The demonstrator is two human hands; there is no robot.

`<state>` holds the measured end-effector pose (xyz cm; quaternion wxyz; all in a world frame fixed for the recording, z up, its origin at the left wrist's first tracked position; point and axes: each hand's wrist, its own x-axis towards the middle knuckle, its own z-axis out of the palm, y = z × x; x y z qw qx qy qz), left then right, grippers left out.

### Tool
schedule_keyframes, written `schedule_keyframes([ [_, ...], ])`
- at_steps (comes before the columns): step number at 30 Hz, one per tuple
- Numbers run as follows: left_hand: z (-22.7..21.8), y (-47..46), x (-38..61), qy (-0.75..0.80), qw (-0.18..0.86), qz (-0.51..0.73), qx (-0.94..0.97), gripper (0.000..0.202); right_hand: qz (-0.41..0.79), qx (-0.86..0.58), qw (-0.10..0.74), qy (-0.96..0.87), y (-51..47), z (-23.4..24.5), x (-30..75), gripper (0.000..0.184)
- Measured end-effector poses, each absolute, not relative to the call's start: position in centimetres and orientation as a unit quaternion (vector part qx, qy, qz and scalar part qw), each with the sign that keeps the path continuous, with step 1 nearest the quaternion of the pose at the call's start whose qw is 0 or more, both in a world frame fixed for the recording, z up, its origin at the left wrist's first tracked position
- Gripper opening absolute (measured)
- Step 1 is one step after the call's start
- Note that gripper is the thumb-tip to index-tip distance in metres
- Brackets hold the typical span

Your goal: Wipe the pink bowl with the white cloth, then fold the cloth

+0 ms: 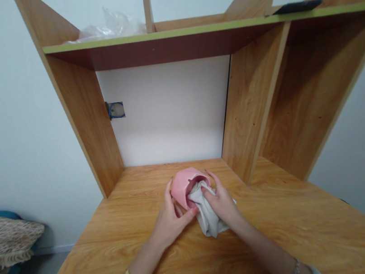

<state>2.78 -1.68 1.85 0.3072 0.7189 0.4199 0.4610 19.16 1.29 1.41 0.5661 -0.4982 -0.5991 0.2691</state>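
Observation:
A pink faceted bowl-like container (183, 183), with a small notch in its rim, is tipped so that its mouth faces me and to the right. My left hand (173, 216) grips its left side, thumb at the lower rim. A light grey cloth (208, 213) is bunched partly inside the mouth, and the rest hangs down towards the desk. My right hand (222, 199) pinches the cloth at the opening, with fingers reaching around the container's right side. Part of the inside is hidden by the cloth.
The wooden desk (146, 261) carries upright side panels and a shelf (180, 32) with a green edge. On the shelf lie clear plastic wrapping (111, 26) and a dark flat object (298, 6). An uncovered wall socket box (117, 110) shows wires. A patterned throw (5, 236) lies at left.

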Motion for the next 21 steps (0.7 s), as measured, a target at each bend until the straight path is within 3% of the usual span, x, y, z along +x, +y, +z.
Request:
schedule_keyframes([
  [7, 1.4, -1.8, 3.4, 0.407, 0.344, 0.489, 0.69, 0.076, 0.348, -0.481, 0.555, -0.583, 1.9, 0.2, 17.9, 0.052],
  [15, 2.9, -2.4, 2.4, 0.488, 0.173, 0.401, 0.756, 0.07, 0.21, -0.608, 0.387, -0.661, 1.7, 1.9, 19.4, 0.073],
  [21, 3.6, -2.6, 2.2, 0.504, 0.121, 0.323, 0.792, 0.062, 0.112, -0.64, 0.295, -0.701, 0.3, 3.6, 19.6, 0.072],
])
